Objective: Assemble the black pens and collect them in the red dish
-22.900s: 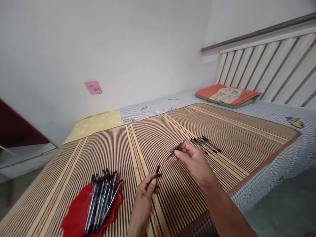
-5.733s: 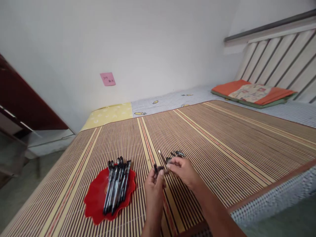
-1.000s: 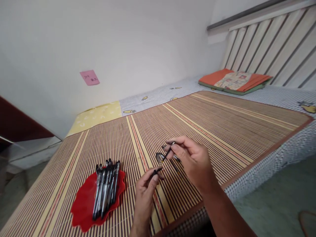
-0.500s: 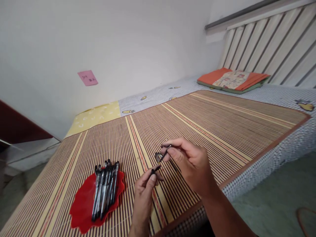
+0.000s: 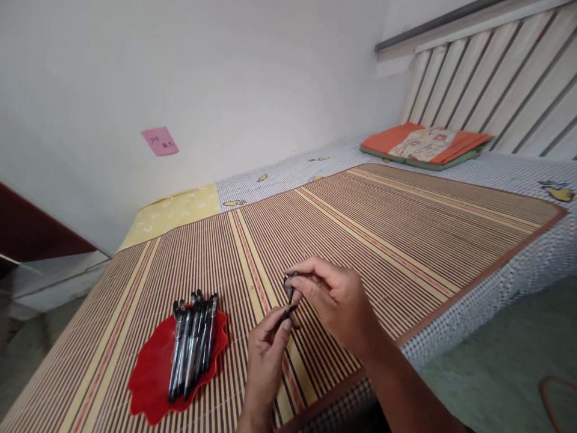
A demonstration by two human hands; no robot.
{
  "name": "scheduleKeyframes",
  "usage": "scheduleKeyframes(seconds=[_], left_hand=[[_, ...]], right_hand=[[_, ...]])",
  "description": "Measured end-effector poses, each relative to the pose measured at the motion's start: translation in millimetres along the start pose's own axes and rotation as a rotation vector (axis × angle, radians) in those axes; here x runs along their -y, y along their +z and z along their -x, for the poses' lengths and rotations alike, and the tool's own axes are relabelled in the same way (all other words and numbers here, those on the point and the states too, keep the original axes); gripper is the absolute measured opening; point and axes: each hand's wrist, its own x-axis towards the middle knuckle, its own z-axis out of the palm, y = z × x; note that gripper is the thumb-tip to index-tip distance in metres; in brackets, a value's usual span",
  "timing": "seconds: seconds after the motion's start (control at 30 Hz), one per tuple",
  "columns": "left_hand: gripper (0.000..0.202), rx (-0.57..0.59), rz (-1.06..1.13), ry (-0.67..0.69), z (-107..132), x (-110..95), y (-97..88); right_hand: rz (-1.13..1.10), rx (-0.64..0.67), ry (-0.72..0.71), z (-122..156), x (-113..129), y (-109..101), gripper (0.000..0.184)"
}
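Observation:
My left hand (image 5: 268, 349) is closed in a pinch around a small dark piece (image 5: 288, 312), held just above the mat. Facing it from the right, my right hand (image 5: 331, 297) pinches a thin black stick-like piece (image 5: 291, 293) between thumb and fingers. Its lower end meets or nearly meets the dark piece in my left hand; contact is hard to tell. The exact kind of both pieces is too small to make out. To the left, a red wavy-edged plate (image 5: 151, 382) lies on the mat, bearing a bundle of several clear pens with black caps (image 5: 193, 343).
A striped bamboo mat (image 5: 360, 216) covers the bed. At the far right lies a folded orange and green cloth (image 5: 426, 145) near a white slatted headboard (image 5: 491, 78). A pink note (image 5: 160, 141) is stuck on the wall. The bed's edge (image 5: 433, 346) runs along the right.
My right hand has moved left and slightly down, bringing the thin black piece more upright. My left hand has shifted slightly right. The plate and pens stay in place.

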Motion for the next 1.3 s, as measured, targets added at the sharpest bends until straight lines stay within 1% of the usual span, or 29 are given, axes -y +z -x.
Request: scheduleKeyframes(seconds=[0.1, 0.2, 0.3, 0.37, 0.47, 0.5, 0.53, 0.57, 0.6, 0.67, 0.7, 0.73, 0.77, 0.83, 0.93, 1.0, 1.1, 1.2, 1.27, 1.3], left_hand=[[0.025, -0.034, 0.035, -0.02, 0, 1, 0.9], [0.025, -0.074, 0.161, -0.037, -1, 4, 2.6], [0.026, -0.113, 0.271, -0.072, -2, 7, 4.7], [0.024, -0.121, 0.31, -0.091, -3, 8, 5.4], [0.022, -0.113, 0.355, -0.091, -4, 9, 4.7], [0.021, -0.119, 0.372, -0.089, -5, 8, 4.1], [0.021, -0.138, 0.391, -0.086, -6, 7, 3.3], [0.022, -0.161, 0.409, -0.082, -7, 7, 2.5], [0.022, -0.189, 0.425, -0.075, -8, 6, 1.7], [0.024, -0.244, 0.432, -0.059, -10, 5, 0.3], [0.025, -0.268, 0.424, -0.053, -11, 5, -0.2], [0.026, -0.291, 0.414, -0.049, -11, 6, -0.5], [0.028, -0.31, 0.408, -0.047, -12, 7, -0.6], [0.031, -0.343, 0.407, -0.05, -12, 9, -0.5], [0.034, -0.359, 0.421, -0.059, -12, 9, 0.0], [0.034, -0.36, 0.428, -0.062, -12, 8, 0.4], [0.034, -0.339, 0.435, -0.062, -11, 4, 1.1], [0.032, -0.292, 0.427, -0.068, -10, 3, 2.0], [0.031, -0.261, 0.416, -0.078, -9, 3, 2.7], [0.031, -0.246, 0.41, -0.086, -9, 3, 3.2]], right_hand=[[-0.02, 0.091, 0.102, -3, -12, 7, 0.013], [0.011, 0.223, 0.167, -6, -31, 15, 0.01], [0.068, 0.279, 0.161, -8, -46, 23, 0.012], [0.095, 0.313, 0.149, -8, -50, 26, 0.019], [0.081, 0.408, 0.144, -10, -55, 20, 0.024], [0.058, 0.409, 0.161, -11, -57, 15, 0.025], [0.038, 0.375, 0.191, -12, -61, 9, 0.029], [0.036, 0.306, 0.231, -14, -66, 3, 0.033], [0.059, 0.2, 0.273, -16, -72, -4, 0.035], [0.204, -0.009, 0.334, -19, -86, -14, 0.034], [0.301, -0.064, 0.332, -20, -93, -17, 0.032], [0.403, -0.078, 0.31, -21, -100, -17, 0.029], [0.508, -0.059, 0.276, -21, -107, -15, 0.026], [0.715, 0.026, 0.227, -20, -116, -5, 0.022], [0.987, 0.14, 0.239, -17, -123, 16, 0.019], [1.086, 0.195, 0.256, -15, -124, 25, 0.017], [1.117, 0.227, 0.27, -14, -123, 29, 0.019], [1.064, 0.145, 0.269, -15, -119, 23, 0.024], [0.902, 0.051, 0.242, -16, -114, 17, 0.021], [0.758, 0.011, 0.237, -17, -110, 15, 0.017]])
